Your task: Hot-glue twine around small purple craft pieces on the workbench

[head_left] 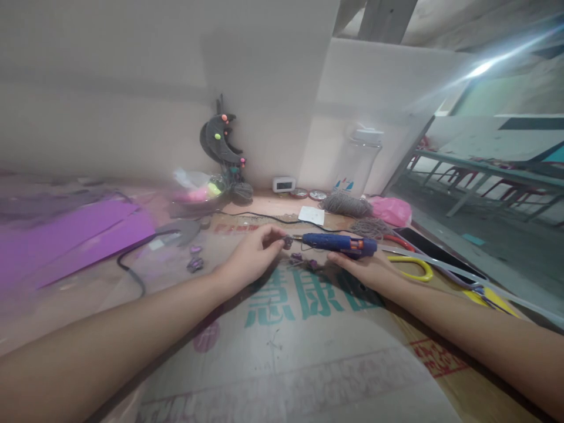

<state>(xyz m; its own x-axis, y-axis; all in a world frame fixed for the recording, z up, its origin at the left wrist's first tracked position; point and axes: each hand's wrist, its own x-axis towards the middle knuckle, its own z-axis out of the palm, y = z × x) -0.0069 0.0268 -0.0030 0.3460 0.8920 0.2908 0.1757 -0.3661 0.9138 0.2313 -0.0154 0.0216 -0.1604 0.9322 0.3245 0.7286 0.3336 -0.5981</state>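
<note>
Two small crumpled purple pieces (194,265) lie left of the left hand (252,252), whose fingertips pinch a small dark-purple curled piece (288,242) near the metal nozzle (298,237) of a blue plastic glue gun (328,241); contact unclear through blur. The right hand (365,268) holds the gun, a yellow loop-shaped handle (427,268) beyond it.

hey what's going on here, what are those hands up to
A person is working at a table with both hands. The left hand pinches a small purple piece in its fingers, while the right hand holds a blue glue gun with its tip pointed at that piece, at or very near it. More purple bits lie about, and a dark crescent ornament is by the wall.
</note>
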